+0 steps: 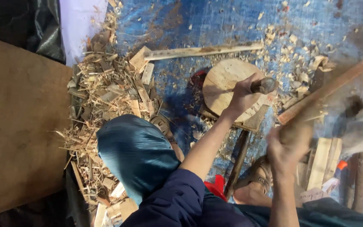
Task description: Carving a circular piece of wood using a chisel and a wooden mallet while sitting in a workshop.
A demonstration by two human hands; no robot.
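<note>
My left hand (241,96) grips a tool with a dark rounded wooden handle (264,85), held over a round wooden disc (222,82) that lies on a flat board on the blue tarp. My right hand (288,145) is shut on a long reddish-brown wooden stick (324,91), raised and blurred, slanting up to the right. The tool's working end is hidden by my left hand. My knee in teal trousers (135,151) is at the lower middle.
A heap of wood shavings and offcuts (106,92) covers the left of the tarp. A long pale slat (202,51) lies behind the disc. A brown board (17,126) fills the left side. More sticks and planks (324,164) lie at the right, by my sandalled foot (257,176).
</note>
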